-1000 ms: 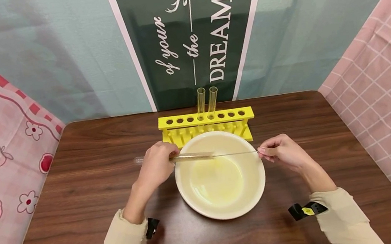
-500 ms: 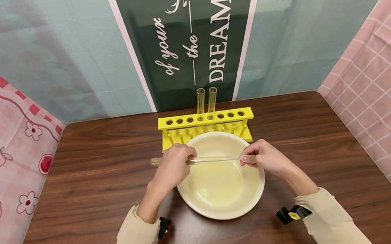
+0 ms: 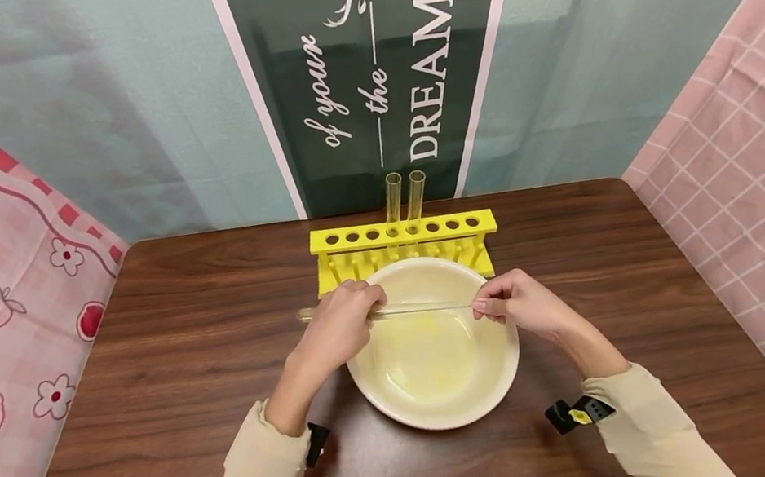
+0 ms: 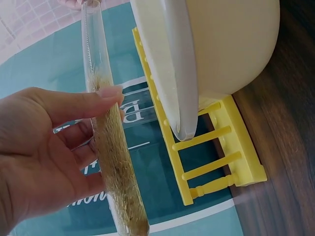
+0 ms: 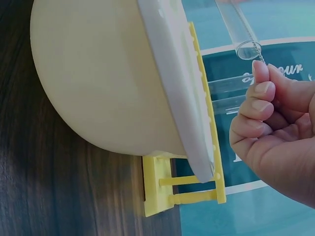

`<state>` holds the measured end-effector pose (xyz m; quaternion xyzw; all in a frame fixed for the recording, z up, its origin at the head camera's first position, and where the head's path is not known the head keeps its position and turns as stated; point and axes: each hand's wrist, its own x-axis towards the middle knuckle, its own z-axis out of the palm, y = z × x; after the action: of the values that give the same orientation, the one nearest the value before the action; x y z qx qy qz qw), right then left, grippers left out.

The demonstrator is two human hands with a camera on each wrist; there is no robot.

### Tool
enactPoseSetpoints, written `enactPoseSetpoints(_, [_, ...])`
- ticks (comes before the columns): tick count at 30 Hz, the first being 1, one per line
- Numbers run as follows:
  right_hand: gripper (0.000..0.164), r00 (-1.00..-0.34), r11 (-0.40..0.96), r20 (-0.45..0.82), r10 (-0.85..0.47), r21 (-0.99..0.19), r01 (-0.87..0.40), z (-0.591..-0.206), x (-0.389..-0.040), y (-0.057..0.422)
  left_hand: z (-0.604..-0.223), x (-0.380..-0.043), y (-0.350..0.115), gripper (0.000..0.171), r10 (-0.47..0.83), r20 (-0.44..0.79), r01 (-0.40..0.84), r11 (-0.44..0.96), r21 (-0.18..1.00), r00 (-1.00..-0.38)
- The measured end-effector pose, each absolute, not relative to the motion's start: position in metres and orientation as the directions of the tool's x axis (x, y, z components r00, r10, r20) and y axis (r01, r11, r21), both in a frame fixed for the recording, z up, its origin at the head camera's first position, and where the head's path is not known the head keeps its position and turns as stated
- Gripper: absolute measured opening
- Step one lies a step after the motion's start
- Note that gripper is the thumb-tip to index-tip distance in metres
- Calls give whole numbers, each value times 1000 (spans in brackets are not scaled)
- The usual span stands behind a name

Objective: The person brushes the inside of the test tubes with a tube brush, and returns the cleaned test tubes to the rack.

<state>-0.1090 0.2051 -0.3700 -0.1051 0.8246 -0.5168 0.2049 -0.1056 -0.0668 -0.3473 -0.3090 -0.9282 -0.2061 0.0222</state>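
Observation:
Above the basin, my left hand [image 3: 339, 323] grips a clear glass test tube [image 4: 93, 51] that lies nearly level, its mouth toward the right. Inside it is a test tube brush; its tan bristles [image 4: 115, 157] fill the tube's lower part in the left wrist view. The brush's twisted wire handle [image 5: 261, 56] comes out of the mouth, and my right hand [image 3: 522, 304] pinches its end between thumb and forefinger, close to the tube's rim. Under both hands stands the cream basin [image 3: 366, 377], with pale yellowish liquid in its bottom.
Right behind the basin is a yellow test tube rack [image 3: 383, 244]. Two glass tubes, one left [image 3: 394, 197] and one right [image 3: 415, 196], stand upright in its middle holes. The brown wooden table [image 3: 213, 297] reaches back to a printed cloth backdrop [image 3: 189, 135].
Over the first half second, the hands came closer together and the brush slid deeper into the tube. Since then both hands have shifted only slightly.

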Motion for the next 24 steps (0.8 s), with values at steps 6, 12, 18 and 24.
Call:
enactPoseSetpoints(6, [16, -899, 393, -216, -381, -918, 54, -370, -109, 204, -350, -105, -67, 28, 586, 169, 607, 726, 324, -792])
enactPoseSetpoints(12, [16, -898, 371, -206, -388, -927, 52, -371, -109, 204, -355, -104, -68, 21, 598, 184, 625, 726, 286, -780])
enactPoseSetpoints(18, [16, -896, 351, -185, -403, -936, 35, -374, -110, 205, -359, -103, -68, 19, 613, 178, 638, 731, 242, -770])
enactPoseSetpoints(24, [16, -900, 335, -172, -400, -942, 32, -375, -110, 205, -361, -103, -68, 16, 614, 164, 635, 741, 220, -772])
